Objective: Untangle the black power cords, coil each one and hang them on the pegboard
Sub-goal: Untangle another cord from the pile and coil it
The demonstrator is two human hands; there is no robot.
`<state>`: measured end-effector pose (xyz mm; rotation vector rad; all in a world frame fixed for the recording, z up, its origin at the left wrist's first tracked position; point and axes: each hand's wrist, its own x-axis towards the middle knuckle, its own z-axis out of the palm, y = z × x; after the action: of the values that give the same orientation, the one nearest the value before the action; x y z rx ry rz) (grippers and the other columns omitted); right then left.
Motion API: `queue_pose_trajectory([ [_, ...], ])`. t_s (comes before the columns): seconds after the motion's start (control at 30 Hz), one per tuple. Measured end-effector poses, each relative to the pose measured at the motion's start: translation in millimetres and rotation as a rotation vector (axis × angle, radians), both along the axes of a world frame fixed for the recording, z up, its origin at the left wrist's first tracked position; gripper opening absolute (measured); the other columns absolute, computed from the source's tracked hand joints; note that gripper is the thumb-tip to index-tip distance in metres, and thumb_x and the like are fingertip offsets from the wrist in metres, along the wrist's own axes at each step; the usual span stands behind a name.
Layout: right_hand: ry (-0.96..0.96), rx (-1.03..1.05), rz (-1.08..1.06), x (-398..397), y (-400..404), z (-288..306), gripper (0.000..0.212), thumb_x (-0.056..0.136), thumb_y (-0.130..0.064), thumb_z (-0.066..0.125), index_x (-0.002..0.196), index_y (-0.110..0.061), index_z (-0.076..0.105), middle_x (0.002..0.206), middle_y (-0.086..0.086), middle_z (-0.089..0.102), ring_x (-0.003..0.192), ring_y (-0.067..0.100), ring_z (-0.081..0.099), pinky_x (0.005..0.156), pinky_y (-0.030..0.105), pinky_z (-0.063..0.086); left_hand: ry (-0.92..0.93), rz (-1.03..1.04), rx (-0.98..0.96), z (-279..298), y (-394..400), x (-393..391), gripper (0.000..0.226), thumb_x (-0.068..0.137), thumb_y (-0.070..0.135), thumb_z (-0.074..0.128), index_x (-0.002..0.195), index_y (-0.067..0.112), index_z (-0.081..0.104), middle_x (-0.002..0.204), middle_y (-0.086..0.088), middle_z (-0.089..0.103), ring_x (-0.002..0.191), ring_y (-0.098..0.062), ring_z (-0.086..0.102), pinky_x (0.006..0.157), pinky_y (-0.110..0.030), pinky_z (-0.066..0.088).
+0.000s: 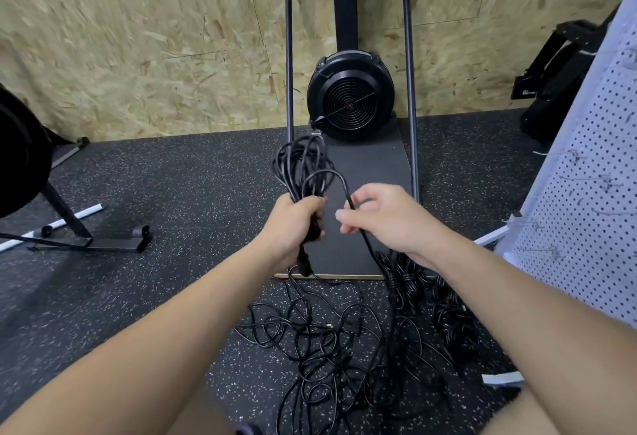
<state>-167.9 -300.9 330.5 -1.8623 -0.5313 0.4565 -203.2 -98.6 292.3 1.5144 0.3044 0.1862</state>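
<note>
My left hand [294, 224] grips a bundle of black cord loops [303, 166] that stands up above my fist, and a plug end hangs below it. My right hand [382, 219] pinches a single strand of the same black cord [346, 190], which arcs over from the bundle and runs down to the floor. A tangled heap of black power cords [344, 341] lies on the floor below my hands. Two tied coils [451, 317] lie at its right side. The white pegboard [586, 193] with metal hooks stands at the right.
A black fan-wheel exercise machine [350, 97] with a metal frame stands against the chipboard wall straight ahead. Another black machine stand [86, 241] and a white tube [51, 224] lie at the left. Black gear [558, 73] leans behind the pegboard. The floor is speckled rubber.
</note>
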Motion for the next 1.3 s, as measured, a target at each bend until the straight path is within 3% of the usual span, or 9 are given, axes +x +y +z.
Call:
queue_pose_trajectory([
  [0.17,-0.292,-0.100,-0.037,5.1,-2.2,-0.5,0.017,0.102,-0.035,0.076,0.090,-0.025,0.080,0.072,-0.011,0.071,0.059,0.001,0.052,0.063,0.019,0.039,0.016,0.078,0.098,-2.4,19.3,5.6,0.009,0.098,0.006,0.061,0.090,0.008,0.057,0.073,-0.008,0.045,0.062,-0.022,0.044,0.057,-0.032,0.046],
  [0.27,-0.435,-0.035,-0.093,5.6,-0.2,10.9,0.016,0.103,-0.034,0.074,0.090,-0.028,0.080,0.066,-0.004,0.070,0.056,0.011,0.061,0.067,0.031,0.053,0.057,0.009,0.177,-8.3,18.1,1.9,0.017,0.099,0.011,0.066,0.087,0.012,0.055,0.075,-0.009,0.046,0.066,-0.023,0.044,0.059,-0.034,0.048],
  [0.5,-0.265,0.225,-0.311,8.5,10.0,18.4,0.003,0.103,-0.016,0.073,0.103,-0.013,0.072,0.075,0.007,0.076,0.058,0.025,0.076,0.067,0.048,0.068,0.091,-0.307,-0.119,-3.0,-31.9,-20.5,0.027,0.110,0.034,0.067,0.120,0.010,0.066,0.098,-0.014,0.069,0.104,-0.032,0.077,0.080,-0.040,0.057],
  [0.63,-0.161,0.279,-0.454,14.7,10.5,19.3,0.003,0.099,-0.009,0.072,0.097,-0.008,0.073,0.065,0.008,0.074,0.054,0.025,0.074,0.071,0.056,0.067,0.104,-0.324,-0.339,1.3,-46.0,-26.3,0.046,0.110,0.041,0.063,0.128,-0.001,0.061,0.097,-0.017,0.069,0.120,-0.047,0.073,0.112,-0.058,0.054],
  [0.8,-0.093,0.313,-0.521,18.6,8.7,20.2,0.003,0.095,-0.007,0.075,0.093,-0.006,0.075,0.062,0.007,0.073,0.052,0.023,0.072,0.071,0.060,0.066,0.174,-0.402,-0.388,4.7,-47.1,-33.6,0.052,0.105,0.051,0.065,0.126,0.003,0.060,0.093,-0.011,0.065,0.079,-0.026,0.067,0.095,-0.060,0.061],
  [1.0,-0.154,0.342,-0.478,16.5,2.3,20.6,0.008,0.095,-0.016,0.080,0.100,-0.012,0.074,0.080,0.006,0.077,0.062,0.019,0.074,0.075,0.056,0.067,0.113,-0.493,-0.120,9.4,-33.6,-30.7,0.015,0.105,0.019,0.073,0.103,0.009,0.062,0.088,-0.005,0.059,0.072,-0.019,0.058,0.083,-0.048,0.063],
  [1.1,-0.232,0.241,-0.390,18.8,2.3,22.6,0.053,0.089,-0.050,0.085,0.134,-0.027,0.067,0.130,-0.010,0.070,0.108,0.006,0.071,0.097,0.041,0.061,0.033,-0.419,-0.022,15.1,-28.8,-25.3,0.018,0.104,0.006,0.065,0.087,0.009,0.059,0.078,-0.007,0.053,0.067,-0.023,0.053,0.075,-0.045,0.060],
  [1.2,0.018,0.100,-0.236,20.6,6.1,17.6,0.113,0.071,-0.066,0.091,0.164,-0.030,0.039,0.158,-0.008,0.053,0.136,0.013,0.057,0.113,0.045,0.049,0.008,-0.434,0.066,17.9,-27.9,-24.1,0.017,0.105,0.005,0.061,0.089,0.005,0.057,0.076,-0.008,0.050,0.065,-0.024,0.050,0.073,-0.044,0.058],
  [1.3,0.130,0.176,-0.086,24.7,3.3,7.9,0.058,0.081,-0.034,0.093,0.128,-0.007,0.074,0.121,0.008,0.081,0.115,0.029,0.077,0.109,0.059,0.057,0.047,-0.550,0.121,17.3,-32.6,-28.5,0.012,0.107,0.007,0.061,0.096,0.006,0.058,0.077,-0.007,0.050,0.065,-0.023,0.051,0.071,-0.042,0.057],
])
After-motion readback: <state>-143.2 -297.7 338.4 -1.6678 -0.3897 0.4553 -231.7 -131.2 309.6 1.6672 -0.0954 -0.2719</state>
